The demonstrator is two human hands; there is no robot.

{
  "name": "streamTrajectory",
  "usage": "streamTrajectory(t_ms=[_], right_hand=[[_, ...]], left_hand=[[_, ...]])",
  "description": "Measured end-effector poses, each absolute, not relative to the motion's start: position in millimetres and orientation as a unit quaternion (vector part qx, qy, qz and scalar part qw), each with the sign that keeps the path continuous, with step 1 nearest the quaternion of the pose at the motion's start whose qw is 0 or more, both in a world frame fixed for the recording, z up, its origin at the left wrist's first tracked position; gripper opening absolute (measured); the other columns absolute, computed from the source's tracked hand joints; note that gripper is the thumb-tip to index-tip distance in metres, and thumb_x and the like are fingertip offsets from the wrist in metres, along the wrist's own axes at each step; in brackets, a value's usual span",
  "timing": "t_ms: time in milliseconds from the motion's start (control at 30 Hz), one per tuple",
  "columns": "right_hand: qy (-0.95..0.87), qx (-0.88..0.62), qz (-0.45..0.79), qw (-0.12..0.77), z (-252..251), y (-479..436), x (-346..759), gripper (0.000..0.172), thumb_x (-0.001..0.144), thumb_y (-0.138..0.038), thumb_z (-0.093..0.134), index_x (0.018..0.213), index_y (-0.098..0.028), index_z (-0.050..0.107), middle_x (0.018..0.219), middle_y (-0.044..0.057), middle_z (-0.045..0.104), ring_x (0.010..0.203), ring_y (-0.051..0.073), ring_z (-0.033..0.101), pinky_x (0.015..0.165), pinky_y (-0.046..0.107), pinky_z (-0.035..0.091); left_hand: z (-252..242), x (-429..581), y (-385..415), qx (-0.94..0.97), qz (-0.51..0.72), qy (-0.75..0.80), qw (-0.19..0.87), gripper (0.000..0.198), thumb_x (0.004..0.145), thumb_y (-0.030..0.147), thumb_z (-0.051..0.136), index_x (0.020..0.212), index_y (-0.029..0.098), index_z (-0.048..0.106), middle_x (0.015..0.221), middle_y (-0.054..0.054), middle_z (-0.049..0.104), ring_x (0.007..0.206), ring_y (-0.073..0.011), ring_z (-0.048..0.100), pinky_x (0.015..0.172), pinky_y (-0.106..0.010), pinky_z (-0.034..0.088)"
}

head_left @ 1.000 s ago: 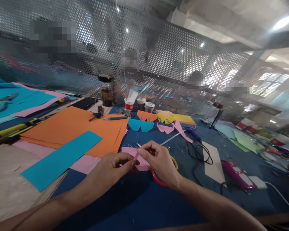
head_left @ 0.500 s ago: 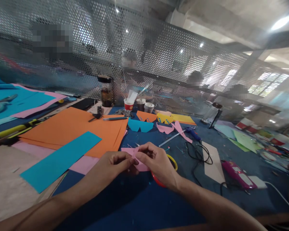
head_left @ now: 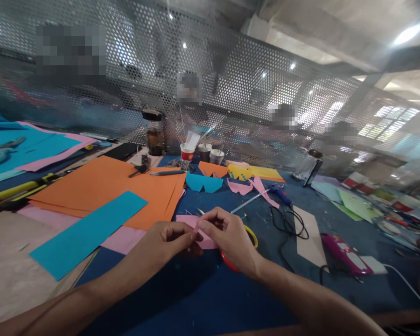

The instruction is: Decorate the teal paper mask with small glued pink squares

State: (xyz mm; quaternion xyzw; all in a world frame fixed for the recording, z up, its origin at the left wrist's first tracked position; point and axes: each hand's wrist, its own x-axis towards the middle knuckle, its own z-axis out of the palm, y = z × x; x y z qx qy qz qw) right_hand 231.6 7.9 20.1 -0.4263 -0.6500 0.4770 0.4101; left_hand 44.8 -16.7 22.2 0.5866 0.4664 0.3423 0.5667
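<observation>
My left hand (head_left: 171,240) and my right hand (head_left: 229,238) meet at the middle of the table. Their fingertips pinch a small pink paper piece (head_left: 196,228) between them, mostly hidden by the fingers. Just below lies a flat pink paper (head_left: 208,243) on the blue table. Scissors with yellow and red handles (head_left: 255,236) rest partly hidden beneath my right hand. Beyond the hands stand folded paper shapes with notched lower edges: a blue one (head_left: 203,183), an orange one (head_left: 212,169), a yellow one (head_left: 240,172) and a pink one (head_left: 240,187).
Orange sheets (head_left: 91,186) and a blue strip (head_left: 87,235) lie left. A glue gun (head_left: 281,194) with a black cord, a beige card (head_left: 310,238) and a magenta device (head_left: 347,254) are right. A jar (head_left: 154,133) and paper cups (head_left: 187,153) stand by the perforated screen (head_left: 231,93).
The small pink piece between my fingertips has turned and now shows less of its surface. Both hands stay in nearly the same place.
</observation>
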Motion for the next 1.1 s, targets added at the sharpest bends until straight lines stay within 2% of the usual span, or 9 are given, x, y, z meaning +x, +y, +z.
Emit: streamTrajectory(t_ms=[133, 333, 533, 733, 867, 1100], right_hand=[[-0.648, -0.431, 0.472, 0.416, 21.2, 8.0, 231.9, 0.011, 0.087, -0.030, 0.069, 0.086, -0.019, 0.071, 0.082, -0.001, 0.069, 0.076, 0.014, 0.060, 0.069, 0.026, 0.047], [-0.652, -0.427, 0.464, 0.422, 22.0, 7.5, 232.6, 0.011, 0.089, -0.030, 0.068, 0.087, -0.019, 0.070, 0.083, -0.001, 0.068, 0.077, 0.015, 0.059, 0.071, 0.027, 0.047], [-0.647, -0.421, 0.474, 0.423, 22.0, 6.1, 232.2, 0.012, 0.088, -0.031, 0.069, 0.085, -0.018, 0.068, 0.081, -0.001, 0.067, 0.077, 0.015, 0.060, 0.071, 0.027, 0.047], [-0.651, -0.421, 0.466, 0.427, 22.1, 6.3, 233.1, 0.016, 0.089, -0.033, 0.068, 0.087, -0.018, 0.069, 0.082, 0.000, 0.067, 0.077, 0.015, 0.058, 0.071, 0.027, 0.046], [-0.649, -0.422, 0.468, 0.427, 22.4, 6.8, 233.6, 0.017, 0.090, -0.035, 0.068, 0.086, -0.018, 0.068, 0.081, 0.000, 0.067, 0.076, 0.015, 0.058, 0.071, 0.028, 0.046], [-0.649, -0.426, 0.466, 0.425, 22.7, 5.6, 232.5, 0.012, 0.089, -0.031, 0.067, 0.085, -0.019, 0.068, 0.082, 0.000, 0.067, 0.078, 0.015, 0.059, 0.071, 0.027, 0.046]], left_hand=[[23.7, 45.5, -17.7, 0.587, 0.343, 0.476, 0.557, 0.029, 0.088, 0.042, 0.063, 0.074, 0.020, 0.075, 0.076, -0.003, 0.077, 0.075, -0.0187, 0.071, 0.071, -0.028, 0.053], [18.6, 44.2, -17.4, 0.600, 0.352, 0.456, 0.555, 0.033, 0.090, 0.047, 0.062, 0.076, 0.021, 0.074, 0.078, -0.003, 0.076, 0.077, -0.0189, 0.069, 0.072, -0.029, 0.052], [17.8, 43.0, -19.2, 0.633, 0.346, 0.468, 0.511, 0.035, 0.093, 0.047, 0.060, 0.073, 0.021, 0.074, 0.077, -0.003, 0.076, 0.077, -0.0195, 0.068, 0.073, -0.030, 0.049], [16.2, 44.1, -17.5, 0.566, 0.367, 0.447, 0.587, 0.027, 0.089, 0.043, 0.065, 0.076, 0.021, 0.074, 0.078, -0.002, 0.077, 0.078, -0.0188, 0.071, 0.075, -0.030, 0.054], [16.8, 44.2, -18.5, 0.579, 0.365, 0.447, 0.576, 0.026, 0.089, 0.043, 0.065, 0.080, 0.021, 0.075, 0.080, -0.002, 0.077, 0.080, -0.0191, 0.071, 0.077, -0.031, 0.054], [19.6, 46.4, -17.5, 0.570, 0.368, 0.455, 0.577, 0.025, 0.087, 0.042, 0.065, 0.075, 0.020, 0.072, 0.075, -0.003, 0.076, 0.076, -0.0194, 0.071, 0.075, -0.031, 0.055]])
